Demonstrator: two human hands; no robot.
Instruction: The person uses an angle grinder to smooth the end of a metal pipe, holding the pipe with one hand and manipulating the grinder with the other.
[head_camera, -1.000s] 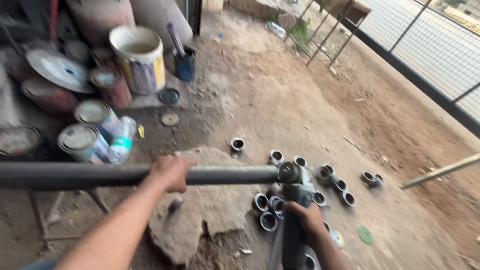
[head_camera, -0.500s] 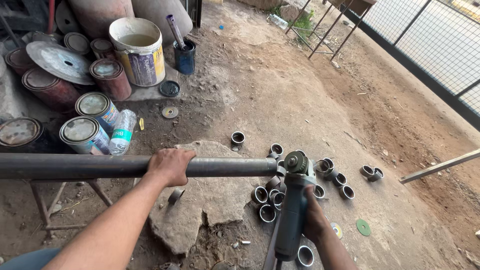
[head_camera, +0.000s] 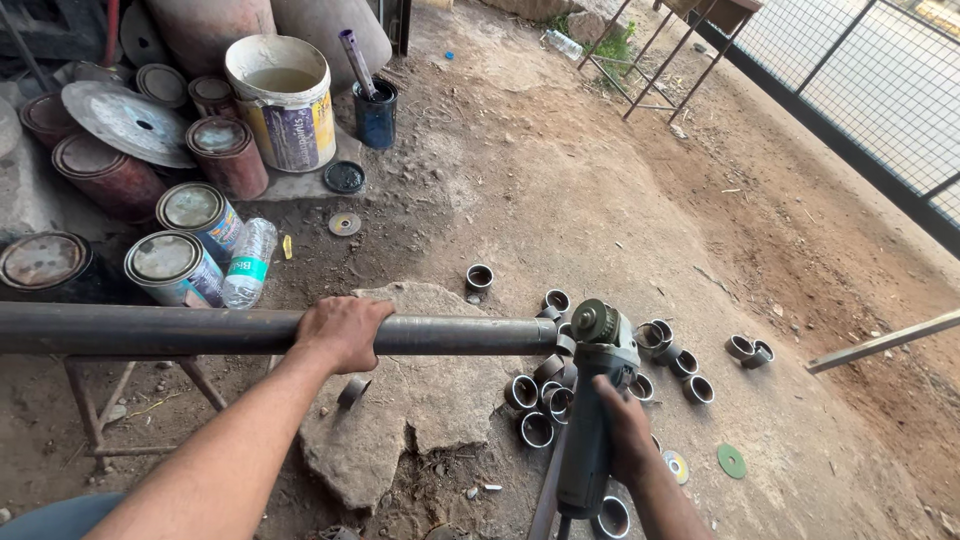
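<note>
My left hand grips a long dark steel pipe that runs level from the left edge to mid-frame. The pipe's open end meets the head of a grey-green angle grinder. My right hand is wrapped around the grinder's body, with the head pointing away from me. Several short cut pipe rings lie on the dirt floor below and beyond the pipe's end. More rings lie to the right.
Paint cans, a white bucket, a plastic bottle and round lids stand at the left. A flat stone slab lies under the pipe. A metal stand carries the pipe. Grinding discs lie on the ground; a fence runs upper right.
The view has shifted slightly, and the grinder head has come up against the pipe's end. My left hand keeps its grip on the pipe.
</note>
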